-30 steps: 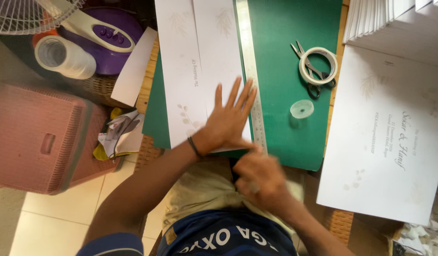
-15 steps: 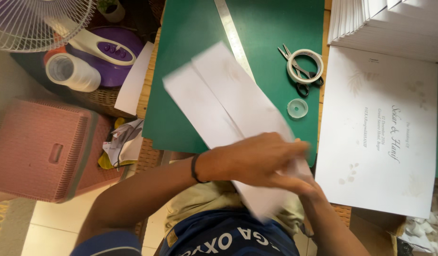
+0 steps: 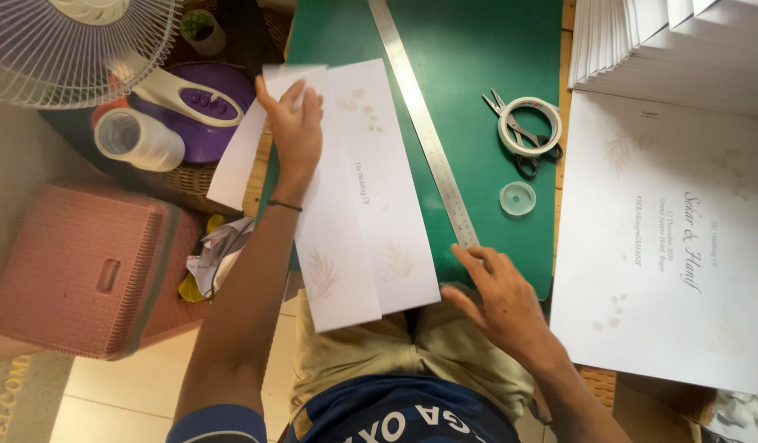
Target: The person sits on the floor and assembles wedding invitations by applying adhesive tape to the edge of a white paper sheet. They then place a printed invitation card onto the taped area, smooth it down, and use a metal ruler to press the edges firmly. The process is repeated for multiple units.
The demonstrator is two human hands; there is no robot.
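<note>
On the green mat (image 3: pixel 469 74), head view, left hand (image 3: pixel 293 123) lies flat, fingers spread, pressing the folded white card (image 3: pixel 362 205), right hand (image 3: pixel 498 295) loosely open at the ruler (image 3: pixel 424 131) end, gripping nothing, scissors (image 3: pixel 518 139) nearby.

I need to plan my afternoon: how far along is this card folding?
Done: the long white printed card on the green cutting mat already shows lengthwise folds. In hand: the left hand presses its far end, and the right hand rests at the near end of the steel ruler. Left: a large flat white printed sheet lies unfolded at the right, with a stack of white sheets beyond it.
</note>
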